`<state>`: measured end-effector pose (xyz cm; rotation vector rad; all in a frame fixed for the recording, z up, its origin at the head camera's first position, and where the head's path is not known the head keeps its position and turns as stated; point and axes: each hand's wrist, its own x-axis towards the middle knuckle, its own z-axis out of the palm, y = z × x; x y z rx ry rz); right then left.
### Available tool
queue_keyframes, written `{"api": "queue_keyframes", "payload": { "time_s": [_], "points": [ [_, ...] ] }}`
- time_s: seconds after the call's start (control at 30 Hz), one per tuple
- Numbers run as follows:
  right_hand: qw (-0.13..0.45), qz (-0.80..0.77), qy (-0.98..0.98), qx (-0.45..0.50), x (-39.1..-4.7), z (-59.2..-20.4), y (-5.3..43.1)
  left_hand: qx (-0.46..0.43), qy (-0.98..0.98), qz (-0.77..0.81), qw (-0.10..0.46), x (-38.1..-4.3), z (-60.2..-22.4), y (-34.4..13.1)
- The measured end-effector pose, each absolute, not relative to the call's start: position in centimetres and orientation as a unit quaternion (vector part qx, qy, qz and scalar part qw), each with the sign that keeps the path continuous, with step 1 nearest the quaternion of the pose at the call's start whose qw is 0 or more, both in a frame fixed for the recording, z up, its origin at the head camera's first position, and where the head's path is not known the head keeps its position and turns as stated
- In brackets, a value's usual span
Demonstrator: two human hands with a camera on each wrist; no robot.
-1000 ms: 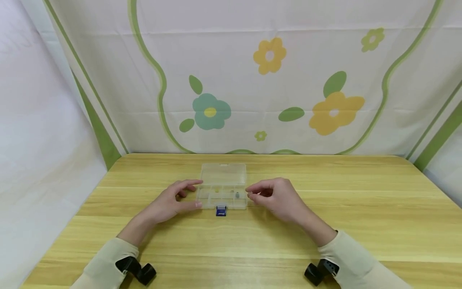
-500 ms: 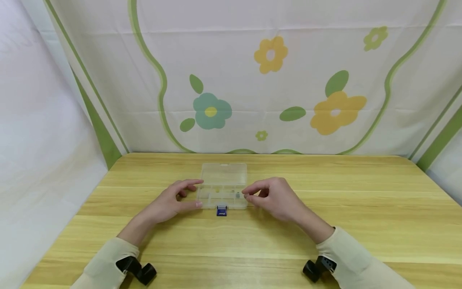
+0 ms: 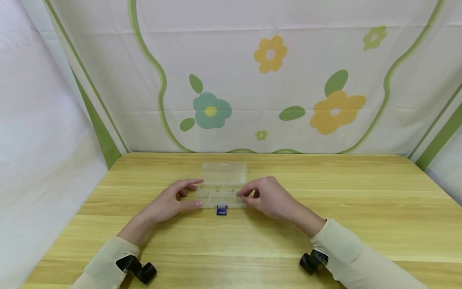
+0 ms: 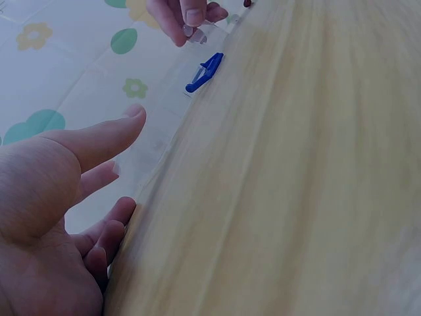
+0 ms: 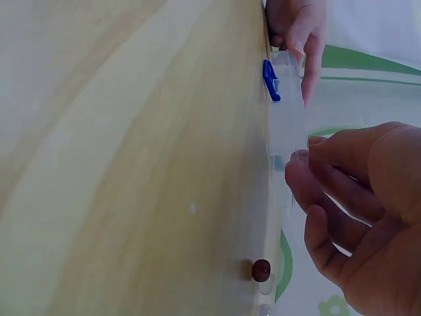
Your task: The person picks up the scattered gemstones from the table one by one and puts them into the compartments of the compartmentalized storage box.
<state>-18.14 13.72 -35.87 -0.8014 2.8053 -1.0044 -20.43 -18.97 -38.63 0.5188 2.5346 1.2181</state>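
Observation:
A clear plastic compartment box [image 3: 221,196] lies on the wooden table with its lid [image 3: 223,173] tipped back and a blue latch [image 3: 221,210] at the front. My left hand [image 3: 167,202] rests at the box's left end, thumb at the front corner and forefinger at the back one, fingers mostly straight. My right hand [image 3: 268,197] is at the right-hand compartments, thumb and fingertips together. In the left wrist view they pinch a small clear bead [image 4: 189,30]. A few tiny pieces, too small to make out, lie in the back compartments.
A dark red-brown bead [image 5: 261,270] lies on the table beyond the box's right end, with a clear bead [image 5: 266,288] beside it. A flowered cloth [image 3: 245,88] hangs behind the table [image 3: 231,249]. Black wrist cameras sit on both sleeves.
My right hand has moved left, from beside the box's right edge to over its right-hand compartments. My left hand and the box have stayed in place.

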Motion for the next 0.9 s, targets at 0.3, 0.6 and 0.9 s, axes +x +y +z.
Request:
{"api": "queue_keyframes", "payload": {
  "time_s": [0.3, 0.6, 0.9],
  "points": [
    [0.027, -0.287, 0.919, -0.267, -18.2, -35.3, 13.4, 0.181, 0.877, 0.421, 0.141, -20.4, -38.4, -19.1],
    [0.031, -0.309, 0.912, -0.270, -18.1, -35.6, 13.8, 0.182, 0.876, 0.422, 0.143, -20.5, -38.4, -18.9],
    [0.078, -0.410, 0.889, -0.189, -18.3, -35.7, 16.3, 0.181, 0.876, 0.423, 0.143, -20.3, -38.5, -18.9]
  ]
}}
